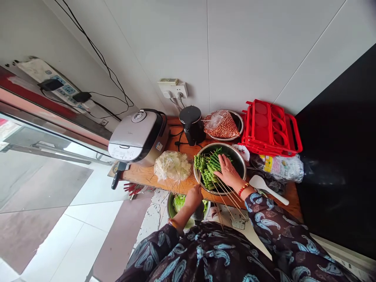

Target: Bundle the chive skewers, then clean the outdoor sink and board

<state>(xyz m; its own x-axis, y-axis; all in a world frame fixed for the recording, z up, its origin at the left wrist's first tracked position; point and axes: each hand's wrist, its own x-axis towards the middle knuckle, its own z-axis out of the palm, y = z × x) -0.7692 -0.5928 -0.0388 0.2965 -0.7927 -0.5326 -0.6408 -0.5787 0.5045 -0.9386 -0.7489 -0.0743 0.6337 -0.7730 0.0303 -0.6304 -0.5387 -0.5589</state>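
A metal bowl (245,172) holds several skewers of cut green vegetables (210,166), their thin wooden sticks pointing out over the near rim. My left hand (193,197) is closed around the stick ends of some skewers at the bowl's near left side. Flat across the green pieces lies my right hand (228,172), its fingers stretched out. Left of the bowl, a clear plastic bag of pale skewered pieces (172,165) rests on the wooden bench. Below my left hand, a second bowl (170,209) with leafy greens is partly hidden.
A rice cooker (133,135) and a black kettle (191,123) stand at the back. A bag of peanuts (223,124), red plastic racks (270,127) and a white rice paddle (268,188) are to the right. A black-handled knife (116,179) juts over the left edge.
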